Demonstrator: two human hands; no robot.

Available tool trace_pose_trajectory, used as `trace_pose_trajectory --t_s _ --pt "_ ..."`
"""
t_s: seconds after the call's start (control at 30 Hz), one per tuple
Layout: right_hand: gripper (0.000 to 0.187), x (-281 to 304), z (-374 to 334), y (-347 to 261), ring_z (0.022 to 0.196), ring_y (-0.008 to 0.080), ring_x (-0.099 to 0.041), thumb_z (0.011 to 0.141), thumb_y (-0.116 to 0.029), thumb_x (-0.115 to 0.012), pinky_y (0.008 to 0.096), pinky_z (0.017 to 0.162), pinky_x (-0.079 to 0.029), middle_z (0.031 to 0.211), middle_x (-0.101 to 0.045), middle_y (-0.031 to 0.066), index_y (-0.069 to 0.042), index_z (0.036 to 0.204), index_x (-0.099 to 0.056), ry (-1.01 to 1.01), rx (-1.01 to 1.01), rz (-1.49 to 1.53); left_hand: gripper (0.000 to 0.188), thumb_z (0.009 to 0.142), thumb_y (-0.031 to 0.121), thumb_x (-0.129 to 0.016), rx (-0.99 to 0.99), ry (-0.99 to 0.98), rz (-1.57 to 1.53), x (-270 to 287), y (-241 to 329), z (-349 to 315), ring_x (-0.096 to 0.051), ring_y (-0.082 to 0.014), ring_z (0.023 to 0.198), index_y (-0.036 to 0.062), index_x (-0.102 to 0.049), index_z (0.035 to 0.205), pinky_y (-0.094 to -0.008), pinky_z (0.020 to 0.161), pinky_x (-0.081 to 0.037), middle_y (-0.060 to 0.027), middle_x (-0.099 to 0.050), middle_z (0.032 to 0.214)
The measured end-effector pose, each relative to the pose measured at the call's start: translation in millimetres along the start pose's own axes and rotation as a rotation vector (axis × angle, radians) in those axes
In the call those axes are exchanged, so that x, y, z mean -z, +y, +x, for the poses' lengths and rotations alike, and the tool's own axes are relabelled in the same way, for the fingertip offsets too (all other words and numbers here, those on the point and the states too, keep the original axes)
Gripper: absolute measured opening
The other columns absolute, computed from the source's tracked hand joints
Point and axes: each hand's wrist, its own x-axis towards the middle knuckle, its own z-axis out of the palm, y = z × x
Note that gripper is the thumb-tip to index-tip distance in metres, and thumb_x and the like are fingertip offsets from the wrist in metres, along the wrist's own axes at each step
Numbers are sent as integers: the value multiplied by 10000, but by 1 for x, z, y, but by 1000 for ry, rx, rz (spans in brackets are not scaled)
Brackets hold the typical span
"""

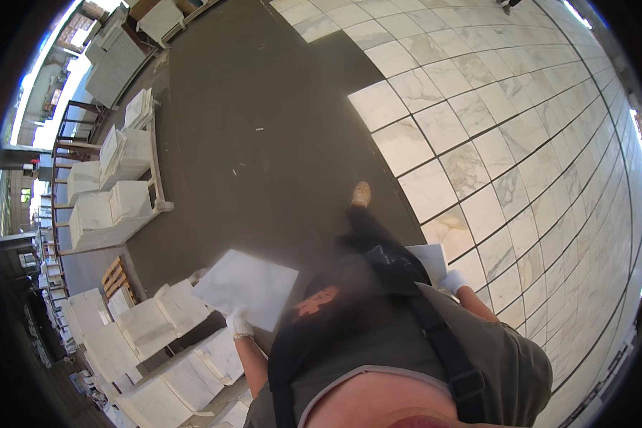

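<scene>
The left hand point(240, 323), in a white glove, grips the lower edge of a pale marble tile point(250, 285), which slants out ahead and to the left of the body. The right hand point(452, 281), also gloved, is closed on the edge of a second marble tile point(429, 258) at the right side; the body covers much of that piece, and the separate fingers cannot be made out.

Carrying two slabs at once calls for a firm pinch on each and level shoulders, since a tile held at its edge could swing and knock a corner. On the left, the tile's outer corner looks near the stacked marble slabs point(146, 332), though the actual gap cannot be judged, so drawing it closer to the body would be safer. On the right, the slab is best held clear of the laid tiles point(421, 191). A shoe point(362, 194) shows on the dark floor point(264, 85); short, steady steps around the small pale scraps point(260, 129) would suit the load.
</scene>
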Motion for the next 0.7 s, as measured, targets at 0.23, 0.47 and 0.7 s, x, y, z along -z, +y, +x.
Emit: trace_pose_trajectory --t_s 0.23,0.47,0.7 --pt "306 135 108 -90 971 378 -701 891 -232 -534 465 836 -558 1036 -719 214 -49 993 -756 7 30 -171 364 775 52 -637 -96 -120 133 -133 155 93 -656 -345 919 -58 -617 1121 -468 858 -540 -148 -677 1040" --pt "363 263 173 -176 914 411 -698 750 -315 -647 465 816 -558 957 -709 257 -25 944 -748 374 -110 165 213 878 116 -607 -178 -271 529 -288 270 195 -681 -273 840 12 -699 1040 -392 749 -545 -139 -717 1004" --pt "425 338 177 -309 900 428 -696 679 -320 -683 465 807 -560 929 -696 293 -13 966 -739 378 -250 356 411 797 56 -649 69 -520 90 -506 400 311 -648 -343 1021 -49 -583 1189 -456 913 -535 -173 -659 1121"
